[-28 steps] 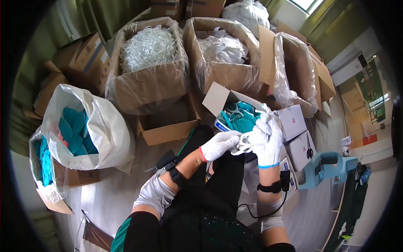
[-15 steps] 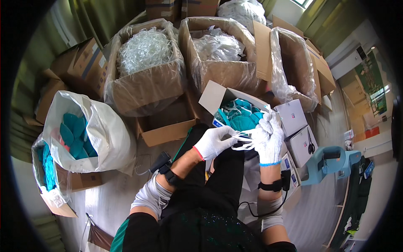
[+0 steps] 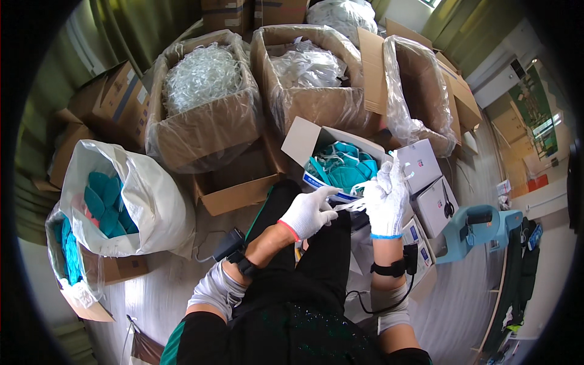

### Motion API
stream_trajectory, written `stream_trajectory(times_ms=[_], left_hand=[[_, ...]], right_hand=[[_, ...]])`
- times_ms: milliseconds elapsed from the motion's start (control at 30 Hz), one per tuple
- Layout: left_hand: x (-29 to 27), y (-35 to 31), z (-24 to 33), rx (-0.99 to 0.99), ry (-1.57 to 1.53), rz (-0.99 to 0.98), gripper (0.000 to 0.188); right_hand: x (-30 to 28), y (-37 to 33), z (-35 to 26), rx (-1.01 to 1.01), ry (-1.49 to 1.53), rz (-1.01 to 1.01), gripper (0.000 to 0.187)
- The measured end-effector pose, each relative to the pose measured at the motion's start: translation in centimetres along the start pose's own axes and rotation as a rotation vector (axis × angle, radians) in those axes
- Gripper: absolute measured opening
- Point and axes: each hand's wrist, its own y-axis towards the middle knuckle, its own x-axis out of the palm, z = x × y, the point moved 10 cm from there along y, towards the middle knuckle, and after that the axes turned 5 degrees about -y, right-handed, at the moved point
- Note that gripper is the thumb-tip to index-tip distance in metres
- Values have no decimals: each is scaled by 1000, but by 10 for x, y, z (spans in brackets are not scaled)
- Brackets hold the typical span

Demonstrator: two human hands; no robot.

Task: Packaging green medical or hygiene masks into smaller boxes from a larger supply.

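Observation:
My right hand [image 3: 386,198], in a white knit glove with a blue cuff, is closed on a bunch of white elastic straps [image 3: 351,205]. The strap ends hang out toward my left hand [image 3: 307,213], which wears a white glove with a red cuff. Its index finger and thumb are apart, close to the straps, with nothing visible between them. Just beyond both hands, above my lap, is an open white carton [image 3: 300,143] full of teal face masks [image 3: 344,164] with white straps.
Lined cardboard boxes stand across the back, one heaped with clear-white strips [image 3: 204,79], another with crumpled plastic [image 3: 310,66]. A white sack [image 3: 161,201] of teal pieces [image 3: 104,198] sits left. Closed white cartons [image 3: 420,164], scissors [image 3: 448,208] and a blue plastic stool [image 3: 480,234] are right.
My left thumb and index finger have come off the straps and spread apart. The right hand has turned slightly and keeps the straps, now bunched less widely between the hands.

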Motion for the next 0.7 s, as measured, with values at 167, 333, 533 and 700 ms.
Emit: stream_trajectory(times_ms=[167,333,533,700], left_hand=[[8,-8,21,44,-195,-54,61],[20,4,10,19,-397,-172,44],[17,3,-3,-78,-137,-186,17],[15,-9,18,374,267,-186,13]], right_hand=[[25,-11,3,60,11,-222,23],[37,-33,3,68,-208,-126,22],[26,-31,3,173,-49,-231,21],[16,-30,-20,24,-201,-67,26]])
